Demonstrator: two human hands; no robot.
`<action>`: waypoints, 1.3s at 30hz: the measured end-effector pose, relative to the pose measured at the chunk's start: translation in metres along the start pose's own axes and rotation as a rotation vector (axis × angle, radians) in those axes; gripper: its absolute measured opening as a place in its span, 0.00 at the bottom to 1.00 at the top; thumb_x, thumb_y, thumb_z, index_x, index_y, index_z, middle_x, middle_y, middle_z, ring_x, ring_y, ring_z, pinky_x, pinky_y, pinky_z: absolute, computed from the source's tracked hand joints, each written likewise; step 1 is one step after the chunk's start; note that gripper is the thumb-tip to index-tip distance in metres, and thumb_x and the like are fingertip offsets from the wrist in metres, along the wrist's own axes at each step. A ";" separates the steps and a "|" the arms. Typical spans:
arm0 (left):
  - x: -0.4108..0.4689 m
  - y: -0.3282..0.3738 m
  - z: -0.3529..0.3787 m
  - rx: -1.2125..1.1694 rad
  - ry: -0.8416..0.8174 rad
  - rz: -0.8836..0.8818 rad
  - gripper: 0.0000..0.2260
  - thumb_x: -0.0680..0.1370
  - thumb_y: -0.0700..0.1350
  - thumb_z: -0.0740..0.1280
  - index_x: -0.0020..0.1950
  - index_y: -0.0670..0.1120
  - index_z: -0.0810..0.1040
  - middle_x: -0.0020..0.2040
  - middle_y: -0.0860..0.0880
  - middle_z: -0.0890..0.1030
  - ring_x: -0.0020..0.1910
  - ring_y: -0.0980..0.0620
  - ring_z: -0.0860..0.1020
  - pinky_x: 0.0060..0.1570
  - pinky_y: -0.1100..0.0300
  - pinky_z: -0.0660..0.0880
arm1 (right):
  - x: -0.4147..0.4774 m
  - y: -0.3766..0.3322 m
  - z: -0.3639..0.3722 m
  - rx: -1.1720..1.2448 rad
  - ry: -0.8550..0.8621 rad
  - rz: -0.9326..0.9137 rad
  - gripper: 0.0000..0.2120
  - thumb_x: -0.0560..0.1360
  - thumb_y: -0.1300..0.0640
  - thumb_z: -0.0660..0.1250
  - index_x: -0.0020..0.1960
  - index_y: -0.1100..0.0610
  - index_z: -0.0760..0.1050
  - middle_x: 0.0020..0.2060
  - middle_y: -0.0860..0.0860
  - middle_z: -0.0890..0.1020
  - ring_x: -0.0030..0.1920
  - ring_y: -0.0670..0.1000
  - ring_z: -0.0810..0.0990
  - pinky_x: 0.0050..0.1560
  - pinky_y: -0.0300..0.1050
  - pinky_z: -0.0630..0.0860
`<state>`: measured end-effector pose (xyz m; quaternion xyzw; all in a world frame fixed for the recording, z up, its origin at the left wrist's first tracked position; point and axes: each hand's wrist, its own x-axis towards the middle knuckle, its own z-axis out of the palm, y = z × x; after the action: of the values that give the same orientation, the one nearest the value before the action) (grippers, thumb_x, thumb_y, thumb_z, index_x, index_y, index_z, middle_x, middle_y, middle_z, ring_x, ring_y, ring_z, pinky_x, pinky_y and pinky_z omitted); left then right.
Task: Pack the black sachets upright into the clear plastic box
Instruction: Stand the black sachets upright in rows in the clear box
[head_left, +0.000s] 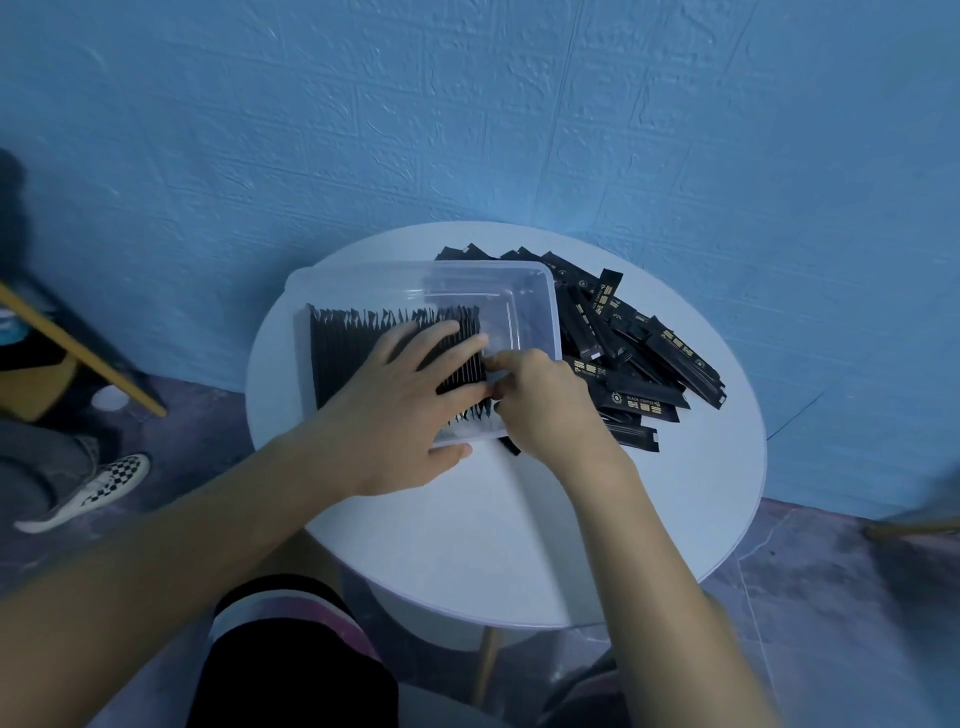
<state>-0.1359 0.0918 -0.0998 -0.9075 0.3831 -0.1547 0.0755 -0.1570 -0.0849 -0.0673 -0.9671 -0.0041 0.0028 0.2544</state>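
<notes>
- A blue textured wall fills the background, and the round white table stands against it.
- The clear plastic box sits on the far left part of the table, its long side running left to right.
- A loose pile of black sachets lies flat and criss-crossed on the table just right of the box, touching its right wall.
- A packed row of sachets stands on edge inside the box, filling it from the left wall to past the middle — the right end of the box is bare.
- The left hand lies flat on top of the packed row, fingers straight and spread, thumb outside the near wall.
- The right hand is at the row's right end, fingers curled, pinching a single sachet whose black end pokes out below the hand.
- A checkered shoe of another person rests on the floor at the left.
</notes>
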 end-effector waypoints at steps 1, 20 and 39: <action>-0.001 0.000 0.001 -0.016 0.000 -0.001 0.27 0.75 0.61 0.62 0.73 0.54 0.72 0.80 0.46 0.61 0.78 0.40 0.58 0.76 0.39 0.52 | -0.001 0.001 -0.001 0.015 -0.009 -0.003 0.20 0.76 0.66 0.56 0.59 0.50 0.79 0.47 0.55 0.85 0.49 0.61 0.81 0.49 0.51 0.79; -0.013 -0.024 -0.001 -0.213 -0.120 -0.086 0.33 0.74 0.61 0.47 0.78 0.57 0.64 0.83 0.50 0.49 0.81 0.47 0.43 0.79 0.45 0.41 | -0.049 0.095 -0.005 -0.097 0.284 -0.048 0.14 0.77 0.64 0.67 0.60 0.51 0.82 0.54 0.46 0.84 0.54 0.53 0.78 0.51 0.45 0.74; -0.005 -0.011 0.003 -0.211 -0.041 -0.010 0.29 0.75 0.58 0.54 0.76 0.55 0.69 0.82 0.48 0.55 0.81 0.45 0.49 0.79 0.45 0.43 | -0.040 0.111 -0.028 0.040 0.110 0.063 0.06 0.75 0.57 0.73 0.42 0.49 0.77 0.39 0.45 0.78 0.43 0.49 0.75 0.41 0.41 0.68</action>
<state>-0.1311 0.1029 -0.1013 -0.9153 0.3911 -0.0953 -0.0131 -0.1963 -0.1956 -0.0970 -0.9601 0.0402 -0.0423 0.2735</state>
